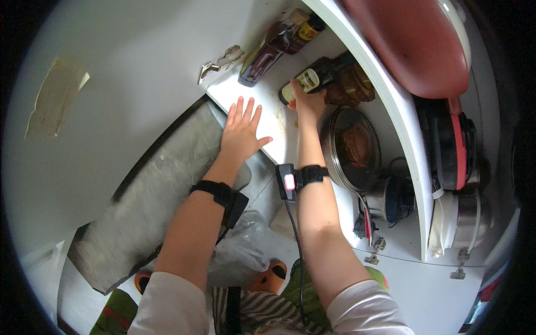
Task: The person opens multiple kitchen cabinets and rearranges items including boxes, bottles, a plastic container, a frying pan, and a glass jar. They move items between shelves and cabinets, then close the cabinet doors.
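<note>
Inside a low white cabinet, my right hand (310, 104) is closed around the lower part of a dark bottle (309, 79) with a pale label. The bottle stands on the cabinet's white floor panel (247, 90), and part of it is hidden by my fingers. My left hand (242, 133) is held palm down with its fingers spread and nothing in it, over the panel's front edge; whether it touches is unclear. A brown glass jar (354, 86) is just beyond my right hand. Near my right wrist is a pan with a glass lid (354, 146).
A tall dark sauce bottle (264, 58) and a yellow-labelled bottle (306, 32) stand at the back left. Metal pots (379, 201) stand to the right. The shelf (393, 79) above bears a red pan (414, 46). An open door hinge (217, 65) juts at left; a clear plastic bag (247, 243) lies below.
</note>
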{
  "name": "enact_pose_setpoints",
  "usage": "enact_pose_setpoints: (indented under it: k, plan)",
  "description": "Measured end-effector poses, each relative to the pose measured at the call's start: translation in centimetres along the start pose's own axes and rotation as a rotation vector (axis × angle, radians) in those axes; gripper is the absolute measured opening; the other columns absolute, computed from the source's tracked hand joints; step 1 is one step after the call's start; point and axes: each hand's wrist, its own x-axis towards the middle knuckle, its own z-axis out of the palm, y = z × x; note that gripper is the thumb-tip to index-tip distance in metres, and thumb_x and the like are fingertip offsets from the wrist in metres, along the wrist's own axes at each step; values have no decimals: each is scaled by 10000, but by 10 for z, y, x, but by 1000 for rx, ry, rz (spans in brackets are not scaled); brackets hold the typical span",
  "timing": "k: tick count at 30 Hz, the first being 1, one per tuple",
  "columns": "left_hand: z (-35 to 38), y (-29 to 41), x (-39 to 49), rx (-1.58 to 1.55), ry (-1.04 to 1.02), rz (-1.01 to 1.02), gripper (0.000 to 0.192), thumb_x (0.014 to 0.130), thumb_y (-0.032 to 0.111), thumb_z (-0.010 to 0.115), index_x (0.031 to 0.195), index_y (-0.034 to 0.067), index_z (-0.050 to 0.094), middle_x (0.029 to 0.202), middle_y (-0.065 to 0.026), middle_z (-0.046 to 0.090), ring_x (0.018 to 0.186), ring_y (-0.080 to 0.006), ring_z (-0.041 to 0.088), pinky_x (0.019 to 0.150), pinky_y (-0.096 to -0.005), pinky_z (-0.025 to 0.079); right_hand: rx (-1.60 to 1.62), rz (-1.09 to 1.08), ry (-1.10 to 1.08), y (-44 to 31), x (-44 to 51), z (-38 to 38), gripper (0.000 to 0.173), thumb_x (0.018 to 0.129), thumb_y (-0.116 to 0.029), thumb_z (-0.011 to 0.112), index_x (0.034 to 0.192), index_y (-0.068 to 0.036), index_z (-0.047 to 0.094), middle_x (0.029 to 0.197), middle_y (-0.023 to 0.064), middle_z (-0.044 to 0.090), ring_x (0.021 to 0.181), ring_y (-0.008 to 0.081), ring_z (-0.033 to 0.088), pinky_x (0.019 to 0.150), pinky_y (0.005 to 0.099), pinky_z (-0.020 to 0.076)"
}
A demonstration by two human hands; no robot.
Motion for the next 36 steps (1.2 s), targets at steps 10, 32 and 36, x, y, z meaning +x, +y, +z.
enact_pose_setpoints:
  k: [10, 32, 36]
  plan:
    - [1, -1, 0, -43, 28, 22, 950, 806, 643, 597, 1488, 41, 323, 1577, -193, 195, 1471, -390, 92, 1188, -516, 89, 24, -87, 41, -16, 121, 63, 1016, 736, -409, 815, 1361, 167, 258, 1129, 308, 612, 795, 326, 707, 609, 375, 606]
    - [0, 1, -3, -110, 76, 1, 916, 821, 622, 585, 1494, 60, 318, 1576, -171, 214, 1475, -366, 89, 1202, -473, 53, -469, -39, 25, 14, 199, 100, 439, 938, -249, 580, 1256, 49, 528, 1114, 157, 588, 991, 250, 601, 742, 342, 520]
    - [1, 0, -3, -106, 93, 8, 907, 817, 615, 597, 1483, 54, 341, 1566, -179, 237, 1469, -374, 111, 1200, -481, 65, -342, -6, -262, 6, 177, 85, 484, 897, -153, 598, 1326, 28, 465, 1164, 129, 554, 1044, 245, 581, 774, 340, 535]
